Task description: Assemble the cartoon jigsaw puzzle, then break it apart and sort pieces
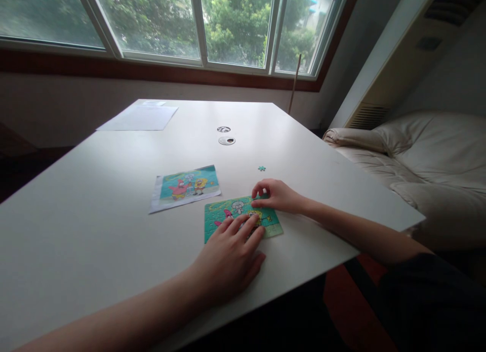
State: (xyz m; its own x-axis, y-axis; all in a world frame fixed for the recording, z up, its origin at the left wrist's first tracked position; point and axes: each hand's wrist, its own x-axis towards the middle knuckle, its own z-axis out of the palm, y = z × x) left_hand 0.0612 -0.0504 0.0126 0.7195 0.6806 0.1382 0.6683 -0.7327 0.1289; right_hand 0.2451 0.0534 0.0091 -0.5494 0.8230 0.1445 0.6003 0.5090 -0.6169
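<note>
A nearly assembled jigsaw puzzle point(210, 219) with cartoon characters on a teal ground lies on the white table. Across its lower middle my left hand point(233, 246) rests flat, fingers stretched out and covering part of the picture. At the puzzle's upper right edge is my right hand point(277, 196), its fingers curled toward the thumb. Whatever lies between those fingertips is too small to make out. Just beyond that hand sits one loose teal puzzle piece point(261, 168). Left of the puzzle, a printed reference picture point(190, 186) on creased paper shows the same characters.
Two round fittings point(227, 140) are set into the table point(114, 190) farther back. White paper sheets point(138, 118) lie at the far left corner. A pale sofa point(429, 175) stands to the right, and a window point(231, 28) is behind the table.
</note>
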